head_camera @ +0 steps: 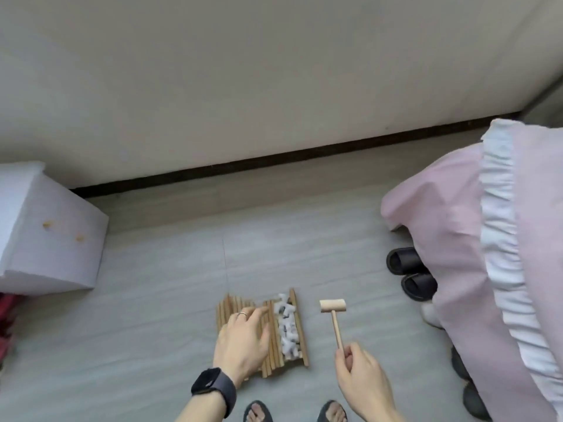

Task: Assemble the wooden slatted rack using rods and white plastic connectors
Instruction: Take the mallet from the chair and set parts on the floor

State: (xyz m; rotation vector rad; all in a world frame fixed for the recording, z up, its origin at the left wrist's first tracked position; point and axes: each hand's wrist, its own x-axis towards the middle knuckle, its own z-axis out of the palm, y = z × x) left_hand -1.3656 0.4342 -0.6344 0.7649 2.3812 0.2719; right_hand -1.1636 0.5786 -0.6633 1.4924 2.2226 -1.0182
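Note:
A pile of wooden rods (231, 309) lies on the grey floor in front of me. Beside them to the right, several white plastic connectors (286, 327) sit heaped between two more rods. My left hand (243, 342), with a ring and a dark watch at the wrist, rests flat on the rods with fingers spread. My right hand (361, 376) grips the lower end of the handle of a small wooden mallet (333, 315), whose head points away from me, right of the connectors.
A white foam box (45, 233) stands at the left near the wall. A bed with pink cover and white frill (487, 239) fills the right side, with black slippers (409, 272) beside it. My sandalled feet (259, 412) are at the bottom edge.

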